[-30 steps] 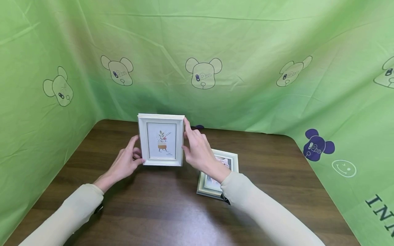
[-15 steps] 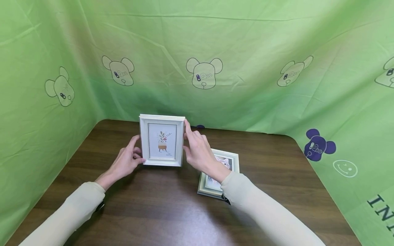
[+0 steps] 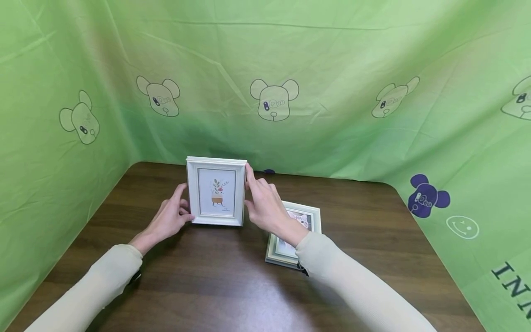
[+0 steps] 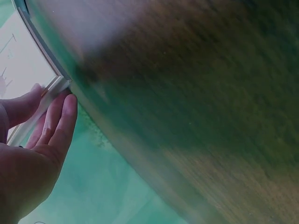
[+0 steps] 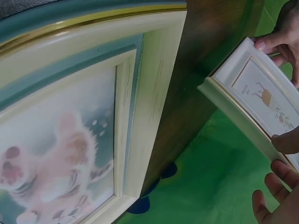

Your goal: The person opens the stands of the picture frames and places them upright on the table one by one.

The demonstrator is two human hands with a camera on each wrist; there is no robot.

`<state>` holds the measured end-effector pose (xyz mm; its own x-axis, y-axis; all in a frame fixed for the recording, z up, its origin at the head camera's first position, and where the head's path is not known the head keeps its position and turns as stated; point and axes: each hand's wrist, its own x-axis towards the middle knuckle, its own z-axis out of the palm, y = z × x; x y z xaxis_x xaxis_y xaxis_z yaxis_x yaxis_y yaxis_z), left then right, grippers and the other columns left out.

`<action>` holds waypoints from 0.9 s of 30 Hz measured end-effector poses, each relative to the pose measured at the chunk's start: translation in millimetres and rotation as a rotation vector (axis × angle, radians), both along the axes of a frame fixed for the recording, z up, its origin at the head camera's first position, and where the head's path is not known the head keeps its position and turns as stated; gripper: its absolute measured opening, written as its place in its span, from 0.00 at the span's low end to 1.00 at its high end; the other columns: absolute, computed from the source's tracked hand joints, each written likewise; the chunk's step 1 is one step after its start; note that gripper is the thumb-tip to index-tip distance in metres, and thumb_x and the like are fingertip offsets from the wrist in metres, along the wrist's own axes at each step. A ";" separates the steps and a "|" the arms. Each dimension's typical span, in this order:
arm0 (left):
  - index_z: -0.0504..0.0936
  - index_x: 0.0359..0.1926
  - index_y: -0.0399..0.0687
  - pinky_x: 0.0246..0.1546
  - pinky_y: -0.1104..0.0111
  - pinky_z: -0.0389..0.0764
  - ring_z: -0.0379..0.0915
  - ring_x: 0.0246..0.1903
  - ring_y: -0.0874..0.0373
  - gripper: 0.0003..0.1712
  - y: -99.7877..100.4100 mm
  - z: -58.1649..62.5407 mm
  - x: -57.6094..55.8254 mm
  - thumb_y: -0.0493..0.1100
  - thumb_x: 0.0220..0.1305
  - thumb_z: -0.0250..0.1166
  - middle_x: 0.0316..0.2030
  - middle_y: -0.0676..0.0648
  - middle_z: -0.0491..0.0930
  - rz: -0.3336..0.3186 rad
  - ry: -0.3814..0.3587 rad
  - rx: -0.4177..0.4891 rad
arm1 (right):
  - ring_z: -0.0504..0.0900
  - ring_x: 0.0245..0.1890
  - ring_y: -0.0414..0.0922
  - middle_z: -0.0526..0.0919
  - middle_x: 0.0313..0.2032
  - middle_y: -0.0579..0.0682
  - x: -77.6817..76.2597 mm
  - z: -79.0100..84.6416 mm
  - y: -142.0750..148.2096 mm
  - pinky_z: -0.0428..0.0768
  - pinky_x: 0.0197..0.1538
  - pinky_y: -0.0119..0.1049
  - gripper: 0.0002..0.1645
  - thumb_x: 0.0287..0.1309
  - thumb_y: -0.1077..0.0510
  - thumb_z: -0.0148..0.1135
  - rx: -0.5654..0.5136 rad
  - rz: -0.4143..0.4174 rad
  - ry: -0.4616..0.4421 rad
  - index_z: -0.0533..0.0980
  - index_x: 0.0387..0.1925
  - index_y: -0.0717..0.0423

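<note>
A white picture frame (image 3: 217, 192) with a plant print stands nearly upright toward the back of the table, held by both hands. My left hand (image 3: 168, 216) pinches its lower left edge, the thumb (image 4: 28, 105) at the front and the fingers behind. My right hand (image 3: 267, 205) grips the opposite side, its thumb on the front in the right wrist view. Whether the bottom edge touches the table is hard to tell. Under my right wrist lies a cream and teal picture frame (image 5: 156, 88) with a cat picture, partly covered by the arm; it looks stacked on another.
The brown wooden table (image 3: 232, 286) extends to a green cloth backdrop (image 3: 327, 124) printed with bear heads. This cloth encloses the back and both sides. Both sleeved forearms reach in from the front.
The white picture frame has shifted very slightly downward, with both hands keeping their hold on it. The frame with the cat picture stays where it was.
</note>
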<state>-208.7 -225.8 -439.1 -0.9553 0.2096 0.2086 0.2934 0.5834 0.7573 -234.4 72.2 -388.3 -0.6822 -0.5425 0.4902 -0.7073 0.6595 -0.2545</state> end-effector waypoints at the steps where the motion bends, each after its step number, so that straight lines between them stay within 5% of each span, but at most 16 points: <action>1: 0.54 0.77 0.37 0.37 0.56 0.88 0.87 0.38 0.44 0.51 -0.1 -0.7 -0.2 0.22 0.59 0.73 0.43 0.29 0.85 0.001 -0.002 -0.002 | 0.79 0.49 0.53 0.84 0.48 0.55 -0.1 -0.4 0.0 0.74 0.49 0.51 0.62 0.57 0.71 0.73 0.002 -0.001 0.000 0.45 0.83 0.65; 27: 0.56 0.75 0.39 0.38 0.53 0.88 0.88 0.37 0.45 0.50 -4.2 -7.1 -0.9 0.24 0.58 0.74 0.41 0.33 0.87 0.030 -0.021 -0.030 | 0.77 0.55 0.50 0.83 0.56 0.51 -4.1 -1.2 -0.1 0.74 0.56 0.51 0.68 0.58 0.66 0.75 0.101 -0.012 -0.098 0.37 0.84 0.61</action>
